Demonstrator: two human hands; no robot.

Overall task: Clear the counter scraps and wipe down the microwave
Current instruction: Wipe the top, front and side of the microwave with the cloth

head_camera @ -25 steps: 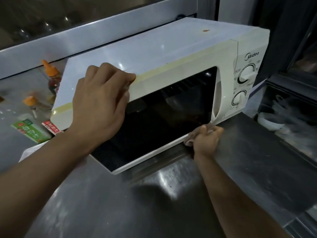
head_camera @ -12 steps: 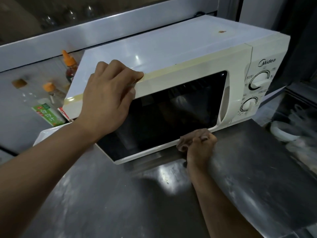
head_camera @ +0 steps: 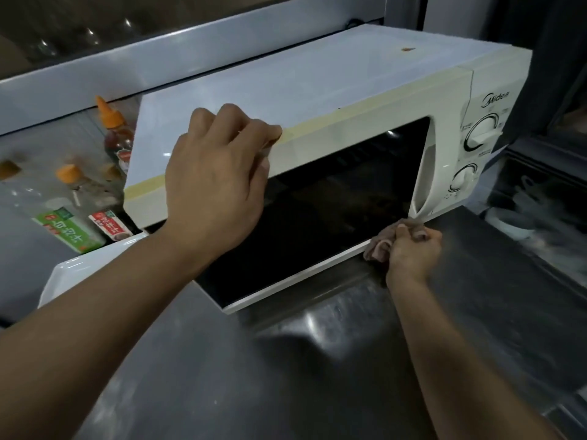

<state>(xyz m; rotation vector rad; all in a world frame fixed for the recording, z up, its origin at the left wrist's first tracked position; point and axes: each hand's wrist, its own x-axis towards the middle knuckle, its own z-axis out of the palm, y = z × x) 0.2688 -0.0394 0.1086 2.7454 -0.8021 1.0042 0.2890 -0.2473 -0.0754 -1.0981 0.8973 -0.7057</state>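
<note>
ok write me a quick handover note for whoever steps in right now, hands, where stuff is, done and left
Left hand: grips the top front edge of the microwave, steadying it.
Right hand: grip closed on a bunched cloth, pressed at the lower right corner of the door, just below the handle.
Microwave stands on the steel counter, door closed.
Done: cannot tell how much has been wiped.
Left: a small orange spot remains on the top near the back right; probably also the control panel. No scraps are visible on the counter in front.
</note>
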